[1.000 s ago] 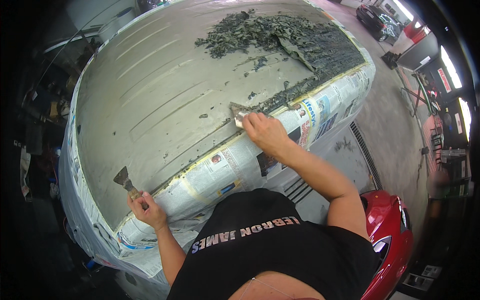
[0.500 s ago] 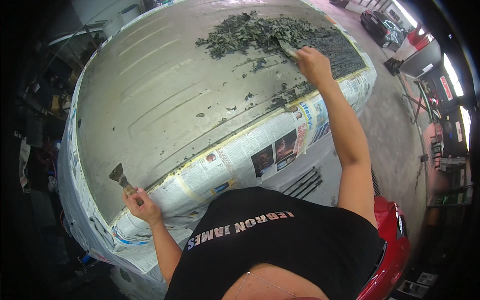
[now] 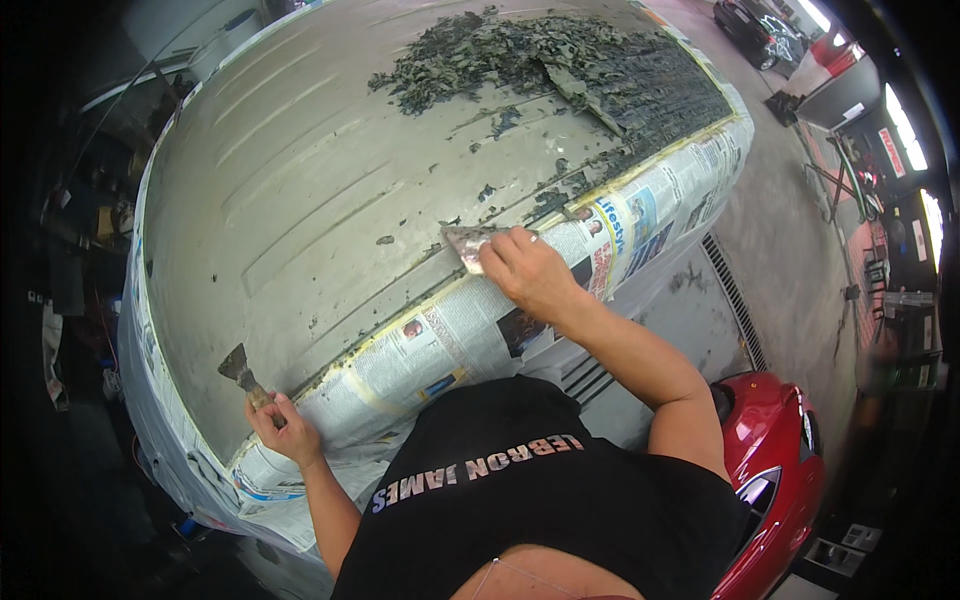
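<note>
My right hand (image 3: 525, 268) is closed round a flat scraper (image 3: 464, 247), its blade at the near edge of a ridged grey vehicle roof (image 3: 330, 150). My left hand (image 3: 285, 428) grips the handle of a putty knife (image 3: 237, 366). Its dirty, flared blade points up over the roof's near left corner. Dark peeled paint flakes (image 3: 480, 60) lie heaped at the far right of the roof, with a long loose strip among them. Smaller bits are scattered toward the near edge. Newspaper masking (image 3: 450, 340) is taped along that edge, below both hands.
Plastic sheeting (image 3: 150, 420) hangs down the left side. Behind my right elbow stands a red car (image 3: 770, 440), close by. A dark car (image 3: 760, 35) is parked at the far right. A floor grate (image 3: 732, 300) runs along the concrete on the right.
My right hand has swung left and nearer, away from the flake pile to the middle of the near edge, bringing its scraper. My left hand has barely moved.
</note>
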Demonstrator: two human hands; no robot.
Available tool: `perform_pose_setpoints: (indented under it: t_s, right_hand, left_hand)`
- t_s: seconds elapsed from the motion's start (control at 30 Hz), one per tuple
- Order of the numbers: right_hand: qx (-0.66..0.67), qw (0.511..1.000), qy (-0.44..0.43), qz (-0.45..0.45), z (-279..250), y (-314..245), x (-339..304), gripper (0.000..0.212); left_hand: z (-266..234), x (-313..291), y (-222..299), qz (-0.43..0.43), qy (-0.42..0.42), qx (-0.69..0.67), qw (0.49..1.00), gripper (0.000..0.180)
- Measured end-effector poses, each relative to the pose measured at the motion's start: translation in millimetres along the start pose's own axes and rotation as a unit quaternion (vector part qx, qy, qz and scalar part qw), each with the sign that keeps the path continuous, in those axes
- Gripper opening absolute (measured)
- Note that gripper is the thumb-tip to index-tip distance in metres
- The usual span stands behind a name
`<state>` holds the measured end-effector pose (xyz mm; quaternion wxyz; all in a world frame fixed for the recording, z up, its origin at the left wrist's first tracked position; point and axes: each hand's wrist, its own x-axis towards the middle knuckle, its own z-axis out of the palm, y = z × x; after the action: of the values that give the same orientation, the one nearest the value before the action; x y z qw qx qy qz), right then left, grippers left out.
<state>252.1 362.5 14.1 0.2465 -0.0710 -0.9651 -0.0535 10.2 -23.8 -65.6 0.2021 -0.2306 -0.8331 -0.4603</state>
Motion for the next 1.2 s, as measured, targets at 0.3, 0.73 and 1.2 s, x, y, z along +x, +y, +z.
perform_pose_setpoints:
  t_s: [0.3,0.73,1.2]
  right_hand:
    - [0.001,0.994,0.072,0.076,34,141,-27,0.027]
    - [0.017,0.999,0.023,-0.023,-21,76,-23,0.034]
    - [-0.027,0.998,0.032,0.054,-6,137,-38,0.03]
  left_hand:
    - [1,1,2,0.013,-0.002,-0.014,1.0,0.025]
    - [2,-3,1,0.0,0.018,0.018,1.0,0.027]
    - [1,3,8,0.034,-0.009,0.032,0.999,0.027]
